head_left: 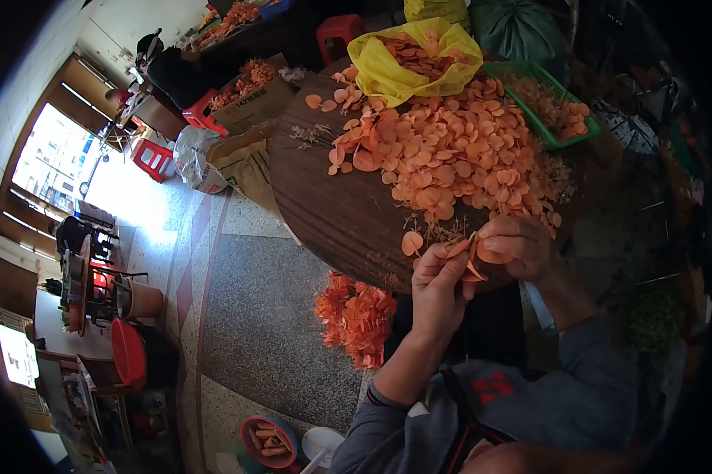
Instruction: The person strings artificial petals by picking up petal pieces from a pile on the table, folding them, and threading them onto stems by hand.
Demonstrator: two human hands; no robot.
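My left hand (439, 288) pinches a small bunch of round orange leaves (472, 270) at the near edge of the round table. Close against it, my right hand (518, 245) has its thumb and fingers closed on another round orange leaf (492, 254) of the same bunch. The stem between the fingers is mostly hidden. Just beyond both hands spreads a large heap of loose orange leaves (458, 154). A single leaf (411, 242) lies beside my left hand, near thin bare twigs (443, 231).
A yellow bag (371, 67) of leaves and a green basket (557, 144) with stems stand on the dark wooden table (324, 205). An orange leaf bundle (354, 320) hangs or rests below its edge. A bucket (249, 430) stands on the floor. Another person (178, 75) sits far left.
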